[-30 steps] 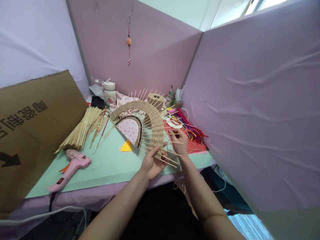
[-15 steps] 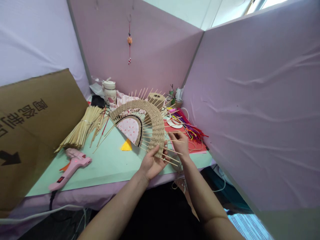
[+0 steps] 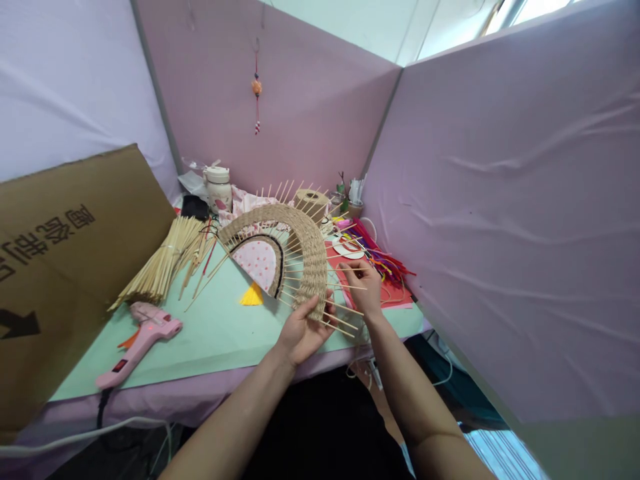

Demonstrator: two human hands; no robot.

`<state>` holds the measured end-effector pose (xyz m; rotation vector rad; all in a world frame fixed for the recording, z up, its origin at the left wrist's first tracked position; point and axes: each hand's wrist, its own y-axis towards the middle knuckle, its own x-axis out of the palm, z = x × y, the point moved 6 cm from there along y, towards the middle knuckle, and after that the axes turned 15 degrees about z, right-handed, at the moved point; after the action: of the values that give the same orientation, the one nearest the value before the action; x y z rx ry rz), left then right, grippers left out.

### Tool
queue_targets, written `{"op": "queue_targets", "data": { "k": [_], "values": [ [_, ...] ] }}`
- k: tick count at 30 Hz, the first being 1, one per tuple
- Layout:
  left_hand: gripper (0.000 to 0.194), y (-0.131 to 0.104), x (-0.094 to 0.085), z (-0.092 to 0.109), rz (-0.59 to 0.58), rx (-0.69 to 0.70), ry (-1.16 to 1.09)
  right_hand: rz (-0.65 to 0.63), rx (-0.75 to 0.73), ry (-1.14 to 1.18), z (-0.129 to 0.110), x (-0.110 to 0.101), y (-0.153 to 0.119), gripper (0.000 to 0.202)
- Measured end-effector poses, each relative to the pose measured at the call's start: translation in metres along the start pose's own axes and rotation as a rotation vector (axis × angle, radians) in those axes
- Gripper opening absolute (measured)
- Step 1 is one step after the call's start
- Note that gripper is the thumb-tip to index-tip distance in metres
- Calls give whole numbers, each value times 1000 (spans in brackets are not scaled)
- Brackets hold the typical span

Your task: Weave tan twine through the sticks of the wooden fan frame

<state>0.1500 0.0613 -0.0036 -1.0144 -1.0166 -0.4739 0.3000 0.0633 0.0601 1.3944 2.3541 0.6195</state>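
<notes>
A half-round woven fan [image 3: 313, 250] of tan cord on thin wooden sticks is held up above the table. Its centre is a pink dotted half-circle [image 3: 257, 261] with a dark edge, and bare stick ends fan out past the woven band. My left hand [image 3: 304, 330] is closed around the band's lower right end, thumb on the front and fingers behind. Among the stick tips on the right, my right hand [image 3: 364, 285] is pinched shut; whatever lies between its fingertips is too small to make out. A yellow tassel [image 3: 252, 295] shows below the fan's centre.
To the left lie a pink glue gun [image 3: 143, 340], a bundle of sticks [image 3: 157, 263] and a cardboard panel [image 3: 75, 267]. Behind the fan stand a white bottle [image 3: 219, 190] and a cord roll [image 3: 311, 200]. Coloured fuzzy stems [image 3: 385, 257] lie on red sheets at right.
The fan stays in my left hand in almost the same place. My right hand has shifted slightly beside the stick tips, still pinched. The whole view has tipped a little.
</notes>
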Motion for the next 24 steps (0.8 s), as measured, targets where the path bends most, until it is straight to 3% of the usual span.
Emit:
{"op": "queue_targets", "data": {
  "k": [4, 9, 17, 24],
  "values": [
    [22, -1, 0, -1, 3, -22, -21, -17, 20, -4, -3, -4, 5, 30],
    [22, 0, 0, 1, 9, -5, -52, -51, -69, -31, -13, -19, 15, 26],
    [18, 4, -4, 1, -18, -18, -79, -211, -448, -118, -58, -45, 21, 12],
    [17, 3, -2, 0, -9, -15, -77, -123, -656, -148, -81, -48, 24, 10]
  ]
}}
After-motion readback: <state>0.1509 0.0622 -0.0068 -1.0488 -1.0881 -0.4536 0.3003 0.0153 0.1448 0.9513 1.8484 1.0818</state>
